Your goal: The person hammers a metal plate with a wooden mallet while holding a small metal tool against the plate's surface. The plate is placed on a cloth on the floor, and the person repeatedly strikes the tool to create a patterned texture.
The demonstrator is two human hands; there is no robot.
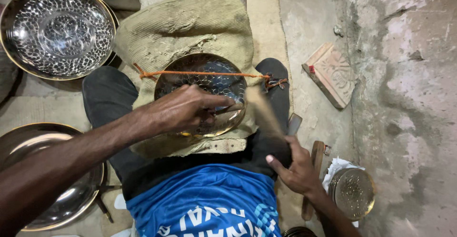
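We note the brass plate (202,94) on a burlap pad (190,27) across the lap, tied by an orange cord (200,73) to steady it. Left hand (183,109) pinches a punch (228,108) on the plate's near right; right hand (297,168) is clenched around a blurred hammer (266,118).

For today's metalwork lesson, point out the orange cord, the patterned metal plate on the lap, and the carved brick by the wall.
orange cord (200,73), head view, on its taut middle stretch.
patterned metal plate (209,77), head view, on its upper embossed face.
carved brick (332,73), head view, on its carved top face.
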